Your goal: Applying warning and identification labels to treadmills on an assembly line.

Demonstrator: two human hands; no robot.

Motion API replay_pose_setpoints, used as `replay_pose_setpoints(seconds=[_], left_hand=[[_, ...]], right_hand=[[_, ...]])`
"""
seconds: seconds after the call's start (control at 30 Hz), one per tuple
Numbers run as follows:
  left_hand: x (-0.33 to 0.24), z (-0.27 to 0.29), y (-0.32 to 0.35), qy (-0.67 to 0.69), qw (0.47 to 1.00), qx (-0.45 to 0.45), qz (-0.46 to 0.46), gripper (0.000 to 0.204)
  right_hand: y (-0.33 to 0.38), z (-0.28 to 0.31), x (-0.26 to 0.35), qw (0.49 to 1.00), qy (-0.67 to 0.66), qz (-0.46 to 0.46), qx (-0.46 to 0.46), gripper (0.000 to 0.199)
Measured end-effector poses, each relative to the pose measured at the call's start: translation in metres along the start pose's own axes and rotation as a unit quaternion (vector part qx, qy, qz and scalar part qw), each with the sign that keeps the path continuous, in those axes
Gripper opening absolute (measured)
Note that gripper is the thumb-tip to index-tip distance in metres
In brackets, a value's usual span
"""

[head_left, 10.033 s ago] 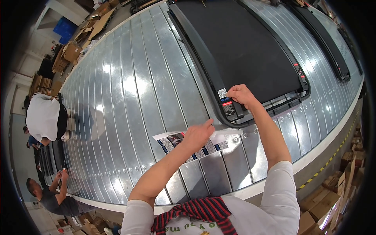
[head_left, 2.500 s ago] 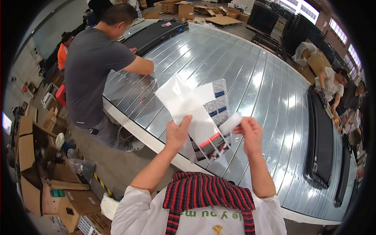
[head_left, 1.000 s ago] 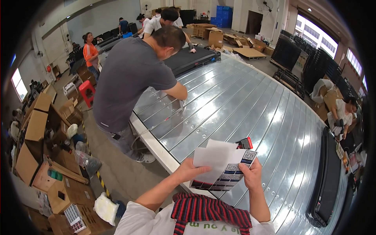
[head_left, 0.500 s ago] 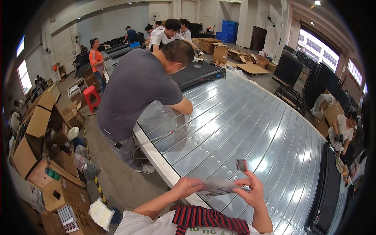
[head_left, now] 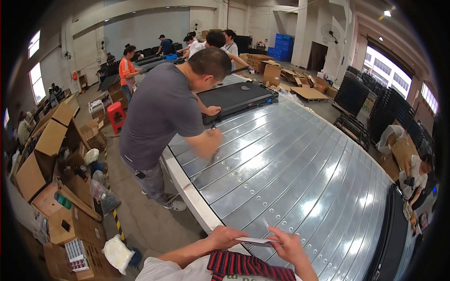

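A thin pale sheet [head_left: 255,241], seen almost edge-on, spans the space between my two hands in front of my body. My left hand [head_left: 226,238] is closed on its left end. At the other end my right hand [head_left: 288,247] pinches it between thumb and fingers. A small card [head_left: 266,223], turned nearly edge-on, sticks up from the fingers of that same hand. Both hands are over the near edge of the metal-slat table [head_left: 267,164]. A red-and-black striped cloth [head_left: 248,264] lies across my front.
A co-worker in a grey shirt [head_left: 159,112] leans over the table's left side, one hand at a black panel [head_left: 234,98]. Another black panel [head_left: 391,229] lies on the right. Cardboard boxes [head_left: 49,133] and a red stool [head_left: 116,116] stand at left.
The sheet and small card have tilted from showing their faces to nearly edge-on, and my right hand has lowered. The co-worker's arm has lifted, and a hand now touches the black panel.
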State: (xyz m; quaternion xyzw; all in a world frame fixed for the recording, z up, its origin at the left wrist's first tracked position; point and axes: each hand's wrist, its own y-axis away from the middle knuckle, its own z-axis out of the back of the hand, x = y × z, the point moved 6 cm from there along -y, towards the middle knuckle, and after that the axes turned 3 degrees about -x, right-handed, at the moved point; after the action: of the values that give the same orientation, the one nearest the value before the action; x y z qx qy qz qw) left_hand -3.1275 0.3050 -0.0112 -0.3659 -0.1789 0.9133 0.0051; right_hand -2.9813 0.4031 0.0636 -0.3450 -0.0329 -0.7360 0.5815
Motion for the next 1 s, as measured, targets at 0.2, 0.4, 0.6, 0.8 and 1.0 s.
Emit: replay_pose_setpoints(seconds=[0.2,0.4,0.6,0.8,1.0], left_hand=[[0.014,-0.003,0.031,-0.004,0.997,0.032,0.069,0.033],[0.005,0.003,0.045,-0.033,0.997,0.0,0.076,0.037],[0.0,0.023,0.075,-0.078,0.99,-0.103,0.049,0.034],[0.003,0.07,0.123,0.061,0.936,-0.246,0.243,0.017],[0.011,0.089,0.16,0.593,0.595,-0.485,0.243,0.041]], right_hand=[[0.007,-0.002,0.011,0.999,-0.047,-0.003,-0.022,0.053],[0.009,-0.008,0.013,0.998,-0.065,-0.014,-0.018,0.056],[0.014,-0.031,0.005,0.991,-0.133,-0.03,0.001,0.058],[0.019,-0.055,-0.016,0.981,-0.188,-0.053,0.01,0.05],[0.022,-0.083,-0.016,0.96,-0.253,-0.108,0.05,0.04]])
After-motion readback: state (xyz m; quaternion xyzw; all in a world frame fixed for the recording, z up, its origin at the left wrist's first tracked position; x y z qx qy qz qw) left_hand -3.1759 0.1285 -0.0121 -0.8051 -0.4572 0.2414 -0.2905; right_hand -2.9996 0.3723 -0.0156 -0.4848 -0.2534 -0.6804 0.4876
